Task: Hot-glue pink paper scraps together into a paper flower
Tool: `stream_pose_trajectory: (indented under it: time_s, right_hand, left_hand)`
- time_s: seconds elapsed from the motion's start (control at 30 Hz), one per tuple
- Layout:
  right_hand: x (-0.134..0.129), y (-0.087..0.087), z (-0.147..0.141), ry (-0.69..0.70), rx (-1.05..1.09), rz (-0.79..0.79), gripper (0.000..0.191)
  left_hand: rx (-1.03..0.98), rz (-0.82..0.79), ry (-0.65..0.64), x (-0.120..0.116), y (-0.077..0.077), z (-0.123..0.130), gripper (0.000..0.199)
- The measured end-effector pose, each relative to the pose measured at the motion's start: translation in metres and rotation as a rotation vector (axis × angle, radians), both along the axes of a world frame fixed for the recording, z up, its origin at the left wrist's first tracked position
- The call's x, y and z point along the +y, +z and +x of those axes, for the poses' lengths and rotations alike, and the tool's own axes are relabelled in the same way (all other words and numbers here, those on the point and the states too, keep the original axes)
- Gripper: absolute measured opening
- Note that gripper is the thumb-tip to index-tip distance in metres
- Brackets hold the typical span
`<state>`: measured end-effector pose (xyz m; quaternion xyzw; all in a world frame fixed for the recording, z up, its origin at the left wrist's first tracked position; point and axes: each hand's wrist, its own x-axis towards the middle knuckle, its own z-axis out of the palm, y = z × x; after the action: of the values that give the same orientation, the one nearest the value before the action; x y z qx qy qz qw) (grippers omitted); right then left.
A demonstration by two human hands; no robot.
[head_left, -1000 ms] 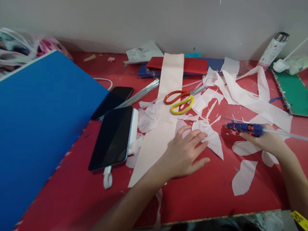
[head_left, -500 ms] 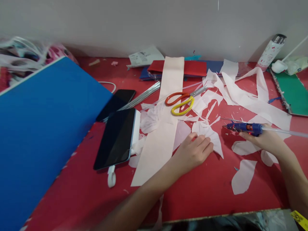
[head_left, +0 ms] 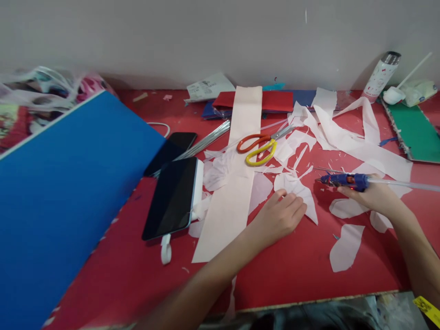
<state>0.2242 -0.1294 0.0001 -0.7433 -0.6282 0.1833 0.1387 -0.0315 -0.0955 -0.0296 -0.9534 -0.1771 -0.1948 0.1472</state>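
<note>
Blue glue gun (head_left: 345,181) in the right hand (head_left: 381,197): grip wrapped round it, handle hidden behind the fingers, nozzle pointing left. Clear glue stick (head_left: 405,184) poking out the back; small red glow on the body. Thin metal rod (head_left: 333,171) just beyond the nozzle. Left hand (head_left: 282,215): fingers curled, grip narrow, at the lower edge of a pale winged cutout (head_left: 296,184). Cannot tell if it pinches the cutout or only rests on it; thumb out of sight. Cutout lies on the red tabletop (head_left: 282,279), between the two hands, nearer the left.

Loose pale petal (head_left: 347,247) flat on the tabletop, below the gun; more pale pieces under and beside the right hand. Long pale strip (head_left: 227,192) runs from near the left forearm toward the wall, far end over a red folded sheet (head_left: 278,101). Scissors (head_left: 273,137) lie partly on the strip, one handle orange-red, one yellow, blades away from the person. Left of the strip: dark-screened tablet (head_left: 172,197), black phone (head_left: 177,143) behind it, silvery wires (head_left: 211,134) crossing the phone. Big blue board (head_left: 68,192) far left. Back right: patterned bottle (head_left: 380,78), upright, near a green board (head_left: 415,130).
</note>
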Motion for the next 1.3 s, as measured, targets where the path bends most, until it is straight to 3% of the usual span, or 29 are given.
stream_pose_trajectory:
  time_s: [0.1,0.23,0.33,0.43,0.63,0.73,0.93,1.03,1.13,1.3]
  right_hand:
    - [0.000,0.000,0.000,-0.012,-0.002,-0.018,0.046]
    - [0.000,0.001,0.000,-0.005,0.004,-0.022,0.045]
    - [0.000,0.000,-0.001,-0.005,-0.004,-0.002,0.044]
    - [0.000,-0.002,0.000,-0.023,-0.019,0.018,0.044]
    - [0.000,-0.006,0.002,-0.013,-0.021,0.035,0.047]
    - [0.000,-0.006,0.003,-0.002,-0.019,0.042,0.049]
    - [-0.001,-0.006,0.003,-0.020,-0.011,0.057,0.048]
    - [-0.001,-0.005,0.002,-0.019,0.003,0.052,0.048]
    - [-0.001,-0.003,0.001,-0.004,0.025,0.046,0.048]
    - [-0.001,0.002,-0.001,-0.002,0.057,0.027,0.048]
  left_hand:
    - [-0.032,-0.096,0.021,0.001,-0.001,0.000,0.014]
    - [-0.039,-0.199,-0.068,0.000,0.001,0.001,0.016]
    - [-0.032,-0.114,-0.099,-0.002,0.003,0.003,0.010]
    - [-0.022,-0.037,-0.146,-0.003,0.004,0.007,0.016]
    - [-0.140,-0.099,-0.069,-0.002,0.000,0.008,0.017]
    - [-0.214,-0.214,0.004,-0.001,-0.003,0.009,0.018]
    - [-0.355,-0.663,0.241,-0.009,-0.001,0.013,0.023]
    - [-0.379,-0.788,0.287,-0.013,0.000,0.014,0.018]
    - [-0.399,-0.769,0.313,-0.015,-0.001,0.013,0.019]
    - [-0.415,-0.541,0.311,-0.016,-0.006,0.014,0.027]
